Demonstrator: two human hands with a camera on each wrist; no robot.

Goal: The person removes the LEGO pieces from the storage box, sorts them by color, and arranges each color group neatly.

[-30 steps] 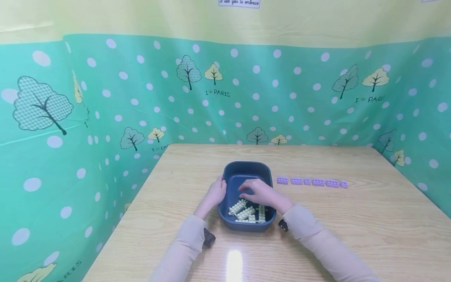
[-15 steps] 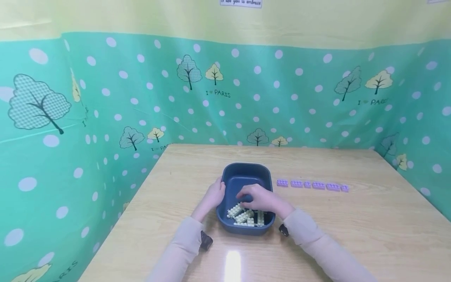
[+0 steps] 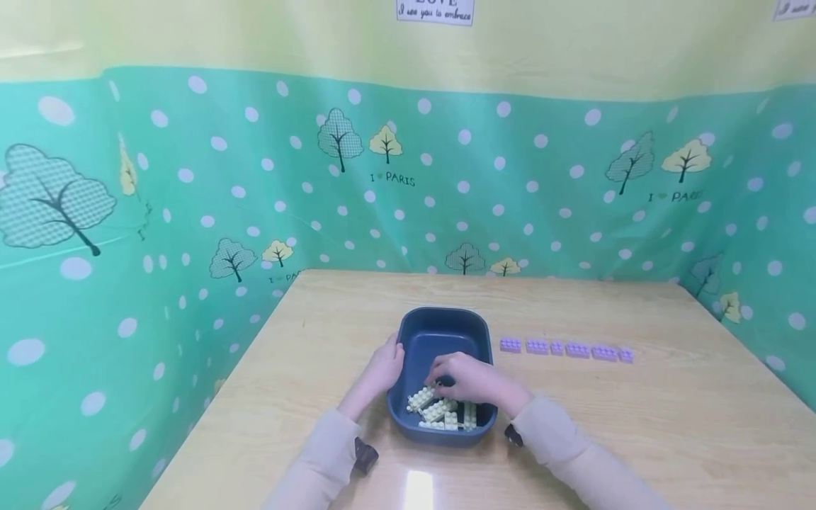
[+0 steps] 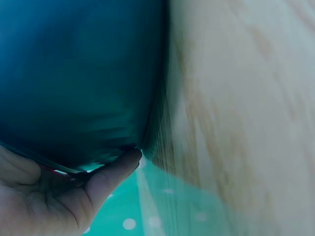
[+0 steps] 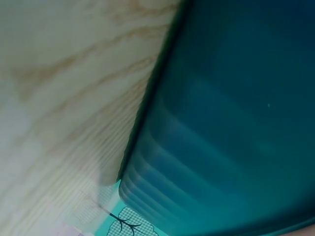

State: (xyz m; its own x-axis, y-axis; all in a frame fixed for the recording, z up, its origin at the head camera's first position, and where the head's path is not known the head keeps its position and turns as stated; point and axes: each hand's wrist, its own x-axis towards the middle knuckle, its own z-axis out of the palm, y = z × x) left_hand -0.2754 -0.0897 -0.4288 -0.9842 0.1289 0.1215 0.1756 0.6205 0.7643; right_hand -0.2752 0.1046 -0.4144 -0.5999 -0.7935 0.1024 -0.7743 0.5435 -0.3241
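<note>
A dark blue rounded plastic bin stands on the table. My left hand holds its left side; in the left wrist view the thumb lies along the outer wall, near the rim. My right hand reaches over the right rim into the bin, fingers bent downward. Its fingertips are right at a pale yellow toy building block, and I cannot tell whether they pinch it. Several more pale yellow building blocks lie loosely at the near end. The right wrist view shows the bin's outer wall but no fingers.
Several purple building blocks form a row on the wooden table, right of the bin. A green dotted cloth hangs behind and at both sides of the table.
My right hand has lowered from above the middle of the bin to the pale yellow blocks. My left hand stays on the bin's side. The head view has tilted slightly upward.
</note>
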